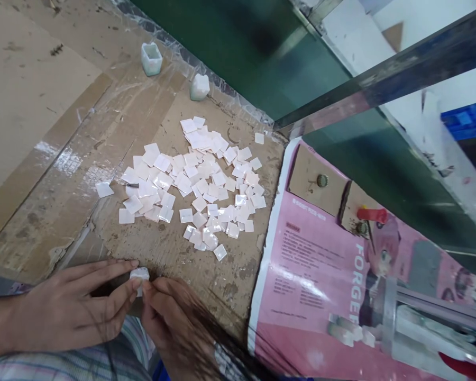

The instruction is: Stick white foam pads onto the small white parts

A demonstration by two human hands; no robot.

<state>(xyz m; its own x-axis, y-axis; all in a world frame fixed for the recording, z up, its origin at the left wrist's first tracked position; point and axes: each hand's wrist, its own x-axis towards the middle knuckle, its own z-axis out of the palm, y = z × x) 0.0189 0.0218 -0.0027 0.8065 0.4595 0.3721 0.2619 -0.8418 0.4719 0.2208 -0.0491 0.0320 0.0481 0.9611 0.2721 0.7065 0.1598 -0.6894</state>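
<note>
On worn brown cardboard (230, 275), below a scattered heap of glossy white square tiles (194, 182), your left hand (63, 309) and right hand (170, 317) meet at lower centre, pinching one small white square tile (139, 274) upright, its top edge running left to right.

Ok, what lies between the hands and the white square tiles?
Just stained cardboard, seen in the head view, lies between the left hand, right hand and the tile pile.

Square tiles (198, 182) lie scattered across the middle of the cardboard sheet (230, 280), two small blocks (151, 59) sit behind them by its far edge, a printed poster (313, 254) lies to its right, and the left hand (63, 312) and right hand (170, 312) meet around a small piece (139, 275) at its near edge.
</note>
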